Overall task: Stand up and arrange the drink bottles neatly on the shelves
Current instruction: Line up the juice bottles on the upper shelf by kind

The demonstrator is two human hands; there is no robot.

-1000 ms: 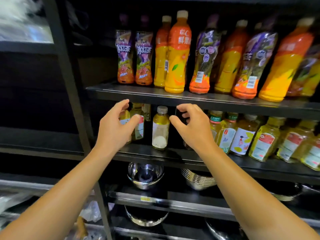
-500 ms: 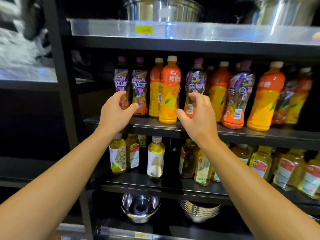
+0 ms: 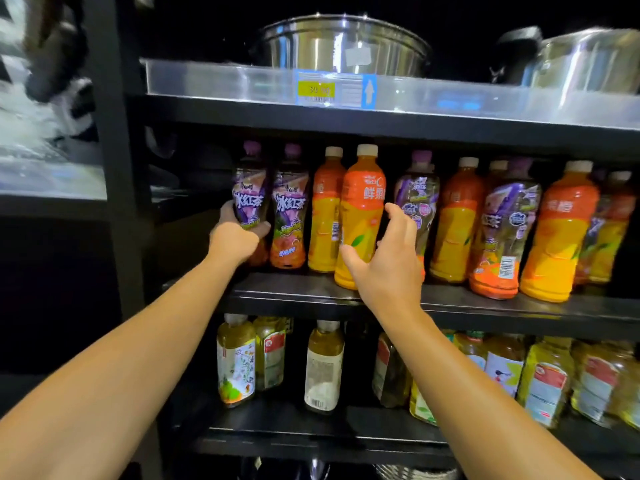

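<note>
A black shelf (image 3: 485, 303) carries a row of upright drink bottles, purple-labelled iced tea and orange juice mixed together. My left hand (image 3: 233, 233) grips the leftmost purple-labelled bottle (image 3: 249, 192) around its lower half. My right hand (image 3: 388, 261) is spread open just in front of the front orange juice bottle (image 3: 362, 209), thumb near its base and fingers by the purple bottle (image 3: 417, 199) to its right; contact is unclear. On the shelf below (image 3: 311, 441) stand several yellow-green tea bottles (image 3: 323, 365), some leaning at the right.
A black upright post (image 3: 110, 133) borders the shelves on the left. Above, steel pots (image 3: 343, 46) sit behind a clear plastic rail with a yellow price tag (image 3: 317, 90). Steel bowls show under the lowest shelf.
Both hands rose from the lower tea shelf to the middle shelf. My left hand has closed around the leftmost purple bottle, and my right hand reached the front orange bottle.
</note>
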